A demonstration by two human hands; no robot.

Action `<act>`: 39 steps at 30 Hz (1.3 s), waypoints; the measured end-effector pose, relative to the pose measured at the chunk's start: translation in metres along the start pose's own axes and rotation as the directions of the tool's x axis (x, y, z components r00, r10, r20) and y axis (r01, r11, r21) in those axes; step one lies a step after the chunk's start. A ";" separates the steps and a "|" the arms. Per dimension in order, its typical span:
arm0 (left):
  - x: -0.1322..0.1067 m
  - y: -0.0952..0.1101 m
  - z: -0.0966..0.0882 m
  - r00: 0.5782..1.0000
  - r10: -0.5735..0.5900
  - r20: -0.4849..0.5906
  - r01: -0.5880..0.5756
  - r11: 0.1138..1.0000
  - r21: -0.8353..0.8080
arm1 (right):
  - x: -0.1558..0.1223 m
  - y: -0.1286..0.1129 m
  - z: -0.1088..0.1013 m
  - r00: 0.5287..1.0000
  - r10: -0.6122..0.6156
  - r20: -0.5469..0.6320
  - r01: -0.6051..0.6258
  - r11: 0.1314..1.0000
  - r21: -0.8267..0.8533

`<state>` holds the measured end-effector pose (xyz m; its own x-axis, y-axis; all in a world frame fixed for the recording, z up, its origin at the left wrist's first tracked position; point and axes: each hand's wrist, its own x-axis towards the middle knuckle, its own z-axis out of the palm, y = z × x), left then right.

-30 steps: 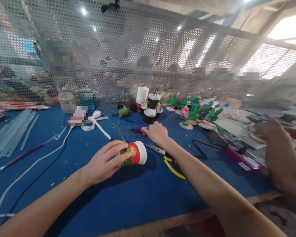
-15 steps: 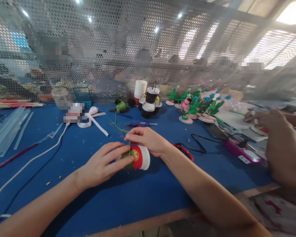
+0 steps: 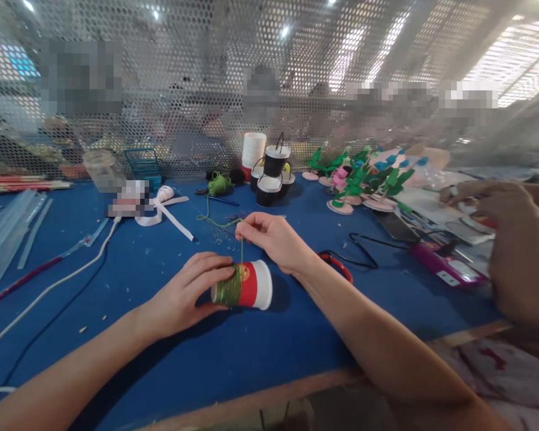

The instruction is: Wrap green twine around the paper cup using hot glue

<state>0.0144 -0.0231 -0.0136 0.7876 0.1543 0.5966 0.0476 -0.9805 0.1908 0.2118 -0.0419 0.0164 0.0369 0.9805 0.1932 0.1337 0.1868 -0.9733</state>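
Observation:
My left hand [image 3: 193,290] grips a red and white paper cup [image 3: 257,285] lying on its side, its rim towards the right. Green yarn [image 3: 229,290] is wound around the base half of the cup. Above it, my right hand [image 3: 269,236] pinches the yarn strand [image 3: 241,251], which runs taut up from the cup. From my fingers the strand trails back across the table to a green yarn ball [image 3: 219,184].
White ribbon [image 3: 175,221] and a stack of paper cups [image 3: 254,152] stand behind, beside small black buckets [image 3: 269,190]. Green felt plants [image 3: 354,182] sit to the right. A purple power strip [image 3: 447,266] and red-handled scissors [image 3: 339,266] lie right; another person's hand [image 3: 498,209] works there.
My right hand has risen away from the cup, drawing the yarn upward. My left fingers have shifted back towards the cup's base, showing more of the wound yarn.

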 end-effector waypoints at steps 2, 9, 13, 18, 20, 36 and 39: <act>0.000 0.002 -0.001 1.000 0.017 0.000 -0.017 0.998 0.058 | 0.000 0.000 0.002 1.000 0.005 0.025 -0.004 0.999 -0.032; 0.000 0.003 -0.004 0.991 0.134 -0.013 -0.131 0.981 0.141 | -0.002 -0.001 0.005 0.991 0.091 0.094 -0.086 0.995 -0.059; -0.001 0.003 -0.005 0.984 0.176 0.003 -0.174 0.971 0.163 | -0.002 -0.003 0.007 0.985 0.133 0.113 -0.126 0.990 -0.064; -0.003 0.003 -0.006 0.983 0.183 0.016 -0.182 0.964 0.193 | -0.004 -0.003 0.008 0.975 0.175 0.140 -0.164 0.983 -0.085; -0.004 0.002 -0.006 0.984 0.180 0.018 -0.180 0.962 0.206 | -0.004 -0.003 0.008 0.970 0.187 0.154 -0.172 0.980 -0.103; 0.001 0.009 -0.013 0.965 0.257 0.044 -0.259 0.923 0.286 | -0.007 0.001 0.003 0.924 0.156 0.350 0.008 0.906 -0.423; -0.002 0.005 -0.008 0.974 0.223 0.032 -0.223 0.937 0.271 | -0.007 0.003 0.004 0.933 0.154 0.325 -0.003 0.907 -0.422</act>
<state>0.0080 -0.0273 -0.0071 0.7980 -0.0718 0.5984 0.0352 -0.9856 -0.1652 0.2078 -0.0479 0.0120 -0.2664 0.9638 -0.0100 0.5388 0.1403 -0.8307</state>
